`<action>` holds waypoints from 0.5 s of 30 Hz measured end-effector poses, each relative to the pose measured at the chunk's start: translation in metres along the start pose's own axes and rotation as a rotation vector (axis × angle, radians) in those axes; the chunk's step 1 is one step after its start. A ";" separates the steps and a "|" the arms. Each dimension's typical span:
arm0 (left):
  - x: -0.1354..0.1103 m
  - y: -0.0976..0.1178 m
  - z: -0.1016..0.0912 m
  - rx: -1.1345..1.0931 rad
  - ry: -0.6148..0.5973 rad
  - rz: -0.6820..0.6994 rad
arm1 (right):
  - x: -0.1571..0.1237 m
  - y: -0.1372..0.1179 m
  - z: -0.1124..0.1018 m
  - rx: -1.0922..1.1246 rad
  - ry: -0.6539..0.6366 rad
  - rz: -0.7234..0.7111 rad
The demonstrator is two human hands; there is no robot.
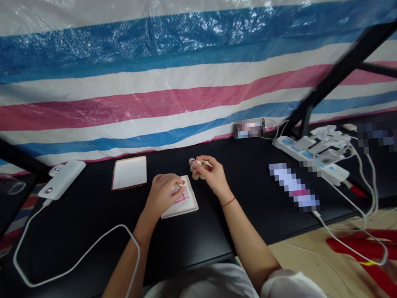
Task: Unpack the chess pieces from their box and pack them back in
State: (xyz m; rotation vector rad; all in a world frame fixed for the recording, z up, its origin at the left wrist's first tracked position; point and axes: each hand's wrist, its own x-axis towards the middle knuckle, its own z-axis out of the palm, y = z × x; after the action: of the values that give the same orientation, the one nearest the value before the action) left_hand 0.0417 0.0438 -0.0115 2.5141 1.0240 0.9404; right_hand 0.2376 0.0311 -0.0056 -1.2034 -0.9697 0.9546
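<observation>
A small white box (186, 205) with a red pattern lies on the black table (86, 214) in front of me. My left hand (162, 193) rests on the box's left part with its fingers curled, pinching a small round piece over it. My right hand (210, 171) is just right of the box, closed on several small round pale pieces (193, 163) with red marks, stacked between its fingers. The white lid (129, 172) with a red edge lies flat to the left of the box.
A white power bank (62, 178) with a long white cable (73, 264) sits at the left. A white power strip (310, 155) with several plugs and cables is at the right. A striped tarp (178, 76) hangs behind the table. Black frame bars (337, 69) cross the right.
</observation>
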 end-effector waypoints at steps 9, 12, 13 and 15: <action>0.009 0.007 0.014 0.245 -0.183 0.034 | -0.002 0.006 -0.004 -0.140 -0.085 -0.096; 0.011 0.005 0.017 0.307 -0.197 -0.028 | -0.006 0.005 -0.003 -0.355 -0.134 -0.274; 0.011 0.004 0.017 0.325 -0.219 -0.050 | -0.008 0.004 -0.002 -0.441 -0.161 -0.331; 0.011 0.003 0.017 0.341 -0.256 -0.076 | -0.011 0.002 0.000 -0.594 -0.238 -0.422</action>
State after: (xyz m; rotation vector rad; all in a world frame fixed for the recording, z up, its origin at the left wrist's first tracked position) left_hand 0.0600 0.0493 -0.0181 2.7480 1.2724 0.4342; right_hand 0.2341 0.0205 -0.0083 -1.3020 -1.7003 0.4834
